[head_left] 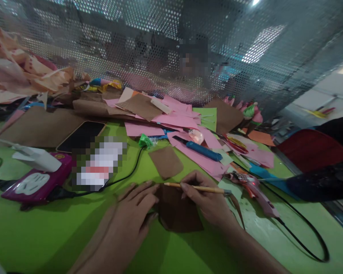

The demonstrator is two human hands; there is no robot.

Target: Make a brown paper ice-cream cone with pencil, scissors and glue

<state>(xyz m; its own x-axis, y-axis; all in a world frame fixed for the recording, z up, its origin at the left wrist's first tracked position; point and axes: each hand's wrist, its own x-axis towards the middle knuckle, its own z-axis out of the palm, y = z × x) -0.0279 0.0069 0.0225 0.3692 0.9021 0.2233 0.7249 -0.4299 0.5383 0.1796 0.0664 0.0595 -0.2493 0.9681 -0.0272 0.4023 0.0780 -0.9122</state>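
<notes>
A dark brown piece of paper or thin material (178, 213) lies on the green tabletop between my hands. My left hand (138, 203) rests at its left edge, fingers stretched out and thumb apart. Held in my right hand (207, 198), over the top of the piece, is a slim wooden pencil (210, 189), its pointed end toward my left fingers. A dull metal-looking cap sits at its other end. Just beyond lies a lighter brown piece (166, 162).
Pink sheets (177, 114), a blue cutter (202, 150) and brown sheets pile toward the mesh screen (148, 49). At right lies a pink glue gun (258, 194) with a looping black cord. A purple power strip (34, 182) and phones (81, 136) lie left.
</notes>
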